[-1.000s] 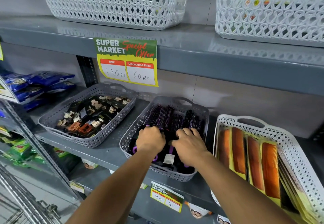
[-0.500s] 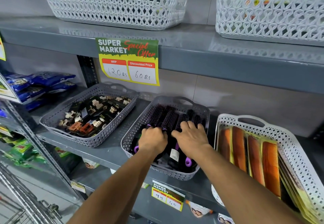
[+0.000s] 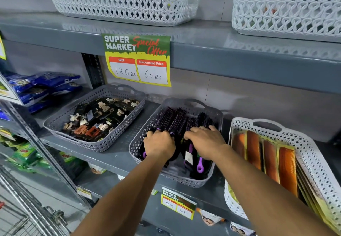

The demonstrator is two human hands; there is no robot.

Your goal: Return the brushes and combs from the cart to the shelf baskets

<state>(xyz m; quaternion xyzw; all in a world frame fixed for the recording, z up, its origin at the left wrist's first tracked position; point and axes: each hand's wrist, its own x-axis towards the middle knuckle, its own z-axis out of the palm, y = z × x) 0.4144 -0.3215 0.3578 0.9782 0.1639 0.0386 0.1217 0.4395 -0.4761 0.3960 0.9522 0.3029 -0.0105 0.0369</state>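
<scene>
A grey basket [image 3: 217,119] on the middle shelf holds several black round brushes [image 3: 175,119] with purple bristles and purple handle ends. My left hand [image 3: 159,146] is inside the basket, fingers curled around brush handles on its left side. My right hand [image 3: 204,141] lies palm down over the brushes on the right side, fingers spread and pressing on them. A white basket [image 3: 302,139] to the right holds several orange combs [image 3: 269,160] on yellow cards.
A grey basket [image 3: 55,125] of hair clips sits to the left. Two white baskets [image 3: 121,1] stand on the shelf above. A price sign [image 3: 137,60] hangs from that shelf's edge. Wire cart bars [image 3: 24,208] show at the bottom left.
Both hands have slid a little deeper into the brush basket, pushing the brushes toward the back. The right hand's fingers have spread out flatter.
</scene>
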